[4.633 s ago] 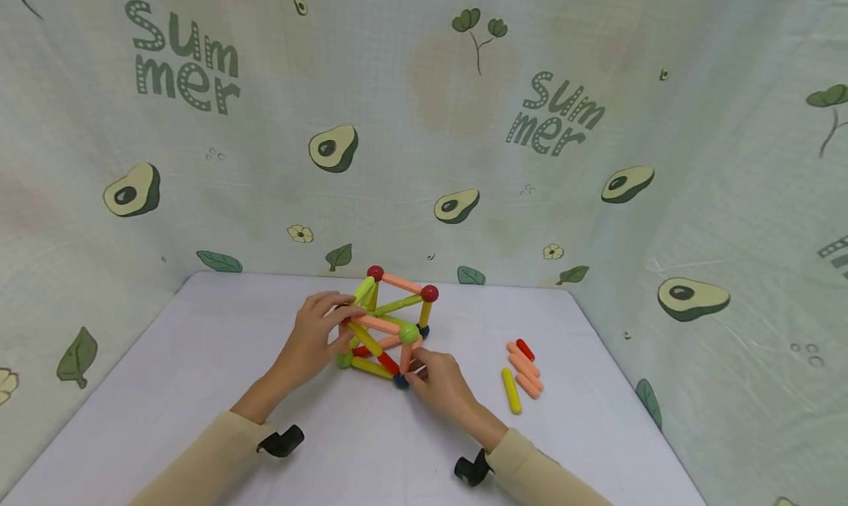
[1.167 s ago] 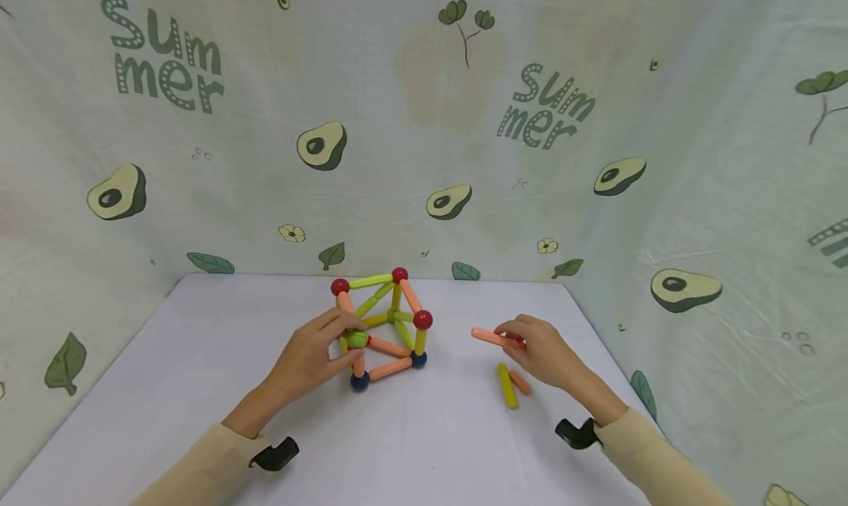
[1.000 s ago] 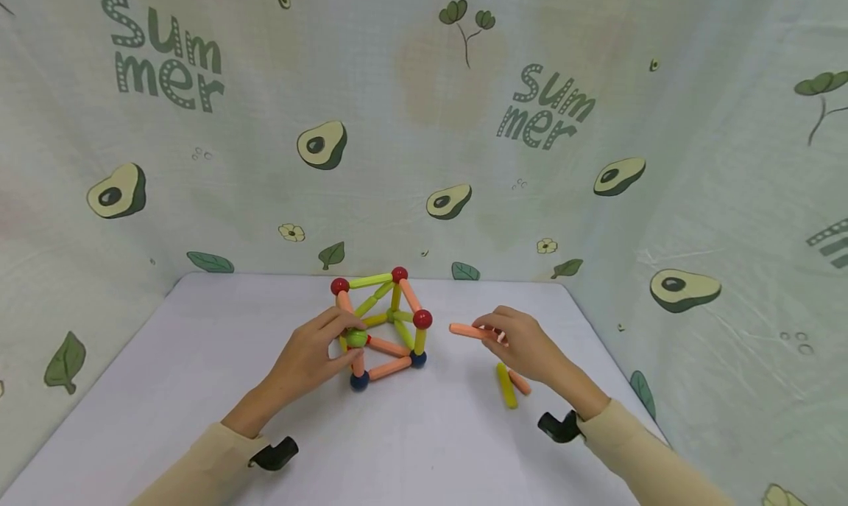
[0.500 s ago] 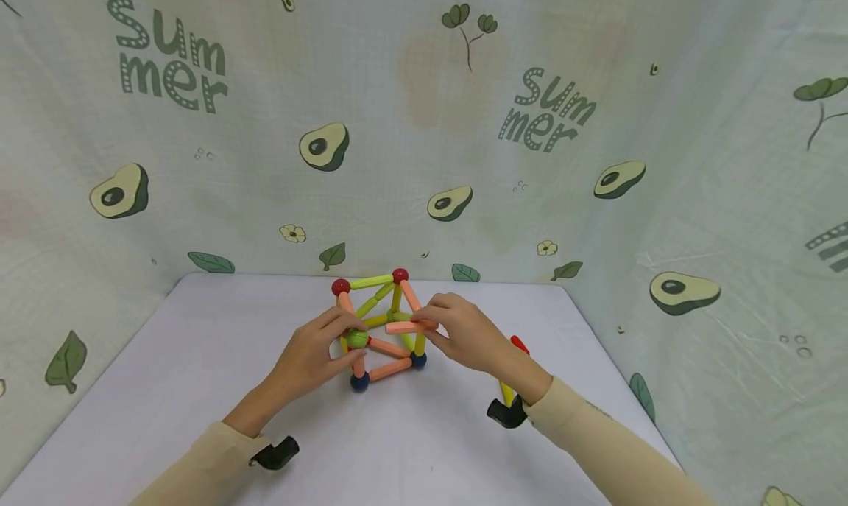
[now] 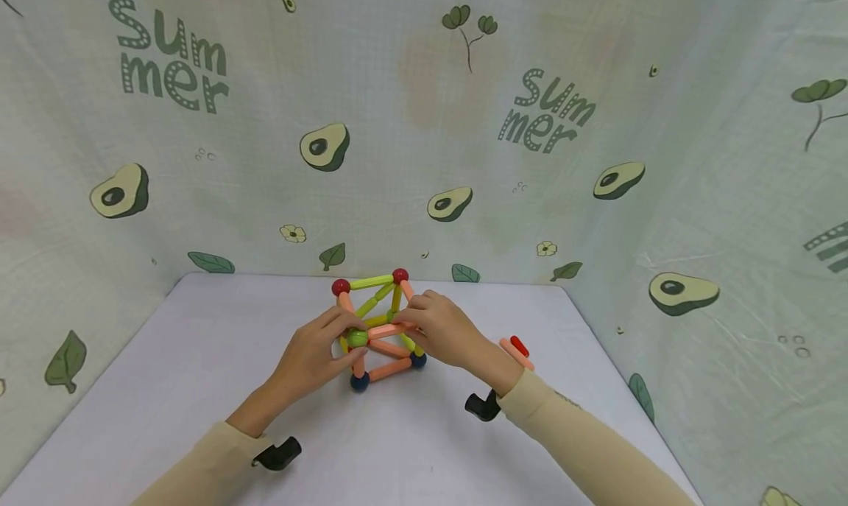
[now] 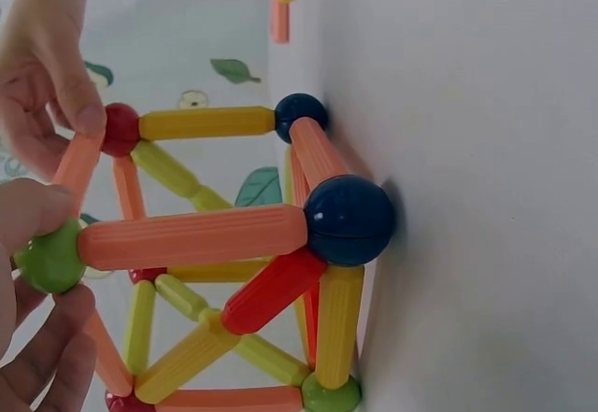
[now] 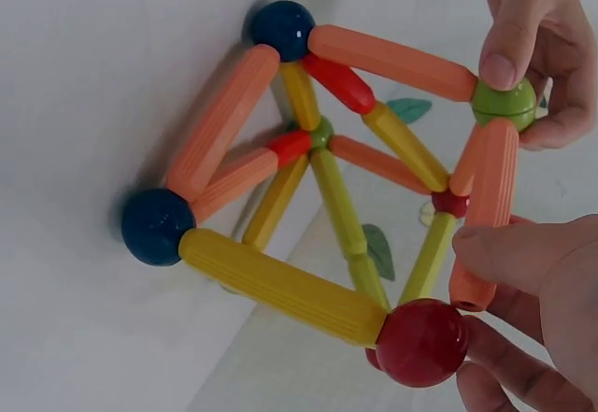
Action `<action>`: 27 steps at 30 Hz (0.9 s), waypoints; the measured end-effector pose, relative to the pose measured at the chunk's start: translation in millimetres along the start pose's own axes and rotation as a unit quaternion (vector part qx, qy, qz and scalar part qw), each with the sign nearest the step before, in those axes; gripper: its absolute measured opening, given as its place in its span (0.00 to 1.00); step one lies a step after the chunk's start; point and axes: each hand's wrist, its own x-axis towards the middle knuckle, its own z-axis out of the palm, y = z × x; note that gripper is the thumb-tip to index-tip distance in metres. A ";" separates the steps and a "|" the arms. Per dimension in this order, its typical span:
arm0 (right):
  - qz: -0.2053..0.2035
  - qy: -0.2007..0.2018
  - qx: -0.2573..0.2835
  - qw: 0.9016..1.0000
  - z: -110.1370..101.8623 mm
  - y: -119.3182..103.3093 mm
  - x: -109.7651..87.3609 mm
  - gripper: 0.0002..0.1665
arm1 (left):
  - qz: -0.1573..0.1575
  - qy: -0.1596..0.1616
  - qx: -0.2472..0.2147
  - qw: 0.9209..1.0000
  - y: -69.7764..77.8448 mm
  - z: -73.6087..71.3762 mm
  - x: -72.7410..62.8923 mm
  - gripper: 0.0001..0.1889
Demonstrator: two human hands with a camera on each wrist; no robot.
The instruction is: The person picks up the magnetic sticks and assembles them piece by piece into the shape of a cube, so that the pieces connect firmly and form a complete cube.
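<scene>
A cube-like frame of magnetic sticks and balls (image 5: 389, 370) stands on the white table, with dark blue balls at its near base corners. My left hand (image 5: 314, 355) pinches the green ball (image 6: 51, 255) at the frame's upper near-left corner. Between thumb and fingers, my right hand (image 5: 444, 329) holds an orange magnetic stick (image 7: 491, 206). One end of that stick meets the green ball. Its other end is close beside a red ball (image 7: 420, 342); I cannot tell whether they touch. In the head view my right hand hides this red ball.
To the right of the frame, a short red stick (image 5: 520, 345) and an orange stick (image 5: 514, 353) lie on the table, partly behind my right forearm. A printed cloth (image 5: 397, 219) rises behind the table's far edge.
My right hand picked up an orange stick from the loose pile and carried it left to the frame, up to the green ball. The left hand, earlier on another corner, has stayed on the green ball lately.
</scene>
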 end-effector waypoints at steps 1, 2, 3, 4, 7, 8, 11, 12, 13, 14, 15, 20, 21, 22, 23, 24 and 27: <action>0.000 0.001 -0.002 1.000 0.2 0.2 0.1 0.11 | 0.000 0.002 0.001 1.000 0.5 -0.2 0.6 0.24; 0.000 0.001 -0.005 1.000 0.7 0.7 0.2 0.12 | -0.001 0.003 0.004 1.000 1.1 -0.2 1.2 0.23; 0.001 0.002 -0.007 1.000 1.1 1.1 0.0 0.12 | -0.002 0.004 0.005 1.000 1.7 0.0 2.0 0.23; 0.002 0.003 -0.009 1.000 1.7 1.6 -0.3 0.12 | -0.003 0.006 0.008 1.000 2.4 0.7 2.8 0.23; 0.002 0.012 -0.011 1.000 4.6 3.4 -2.0 0.12 | -0.014 0.009 0.024 1.000 5.4 3.6 5.4 0.21; 0.000 0.016 -0.010 1.000 5.7 3.9 -2.6 0.12 | -0.017 0.009 0.034 0.999 6.3 5.3 6.3 0.21; -0.006 0.033 -0.005 0.999 9.6 5.4 -4.2 0.12 | -0.027 0.013 0.056 0.998 10.3 8.9 8.6 0.19; -0.007 0.038 -0.001 0.999 10.9 6.0 -4.6 0.12 | -0.030 0.015 0.062 0.998 11.8 9.9 9.2 0.18; -0.008 0.043 0.002 0.999 12.1 6.6 -4.8 0.12 | -0.032 0.019 0.065 0.997 12.9 11.0 9.6 0.17; -0.007 0.046 0.005 0.999 13.2 7.1 -4.8 0.12 | -0.035 0.021 0.069 0.997 14.0 11.8 9.8 0.16; -0.004 0.049 0.008 0.999 14.1 7.6 -4.9 0.12 | -0.038 0.023 0.070 0.997 15.1 12.3 9.9 0.15; 0.018 0.050 0.023 0.998 15.0 11.2 -6.2 0.13 | -0.051 0.035 0.069 0.996 18.0 13.7 10.2 0.13; 0.027 0.047 0.026 0.998 14.7 12.0 -7.0 0.13 | -0.051 0.037 0.068 0.996 18.1 13.7 10.4 0.13; 0.035 0.044 0.029 0.998 14.7 13.1 -7.9 0.13 | -0.051 0.038 0.067 0.996 17.9 13.7 10.6 0.13; 0.043 0.042 0.035 0.998 14.6 13.9 -8.8 0.13 | -0.051 0.039 0.065 0.996 17.6 13.5 10.7 0.13; 0.049 0.038 0.038 0.997 14.7 14.8 -9.7 0.13 | -0.051 0.039 0.063 0.996 17.1 13.6 10.7 0.13; 0.058 0.031 0.051 0.997 14.5 16.0 -11.8 0.13 | -0.053 0.039 0.060 0.996 14.1 13.6 10.7 0.14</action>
